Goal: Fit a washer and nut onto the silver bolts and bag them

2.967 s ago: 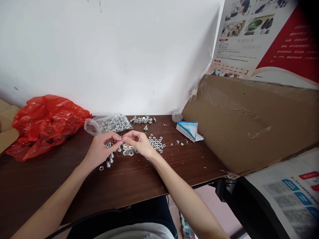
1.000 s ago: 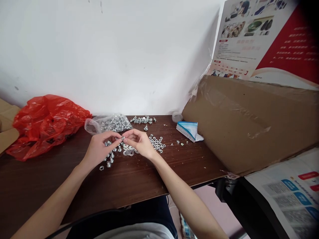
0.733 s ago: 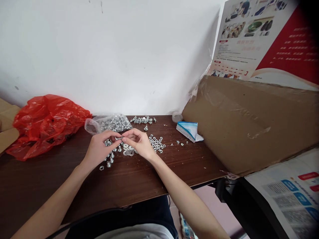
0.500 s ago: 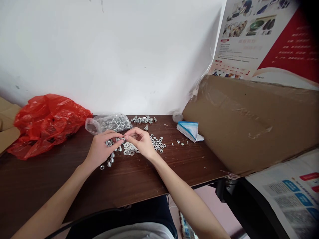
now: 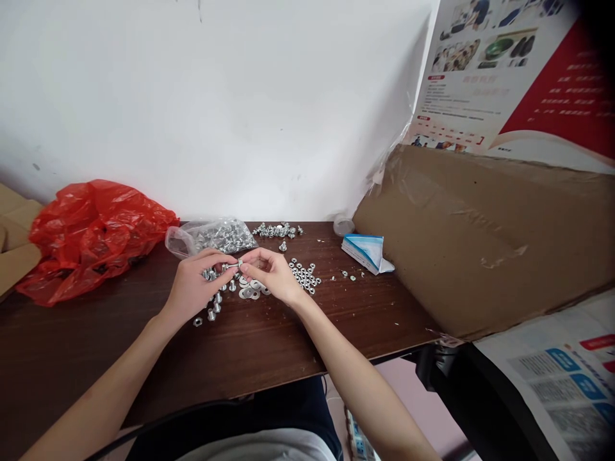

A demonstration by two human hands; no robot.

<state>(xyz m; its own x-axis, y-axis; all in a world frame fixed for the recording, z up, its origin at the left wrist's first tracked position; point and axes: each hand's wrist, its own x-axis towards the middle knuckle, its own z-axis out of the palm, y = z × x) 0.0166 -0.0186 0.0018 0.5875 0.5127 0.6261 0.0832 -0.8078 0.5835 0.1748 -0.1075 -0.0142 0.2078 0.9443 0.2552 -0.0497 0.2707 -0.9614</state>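
Left hand (image 5: 193, 283) pinches a bolt (image 5: 233, 265); right hand (image 5: 271, 275) pinches its right end. Probably mid-fitting, detail too small; next calls for alignment.

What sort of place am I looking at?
Probably a makeshift small-hardware workspace: a dark table against a white wall, with clustered nuts and a clear plastic bag of metal fasteners on it.

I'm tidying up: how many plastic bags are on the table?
2: a red bag on the left of the table, a clear bag of metal parts beyond the left hand. More could be hidden beneath.
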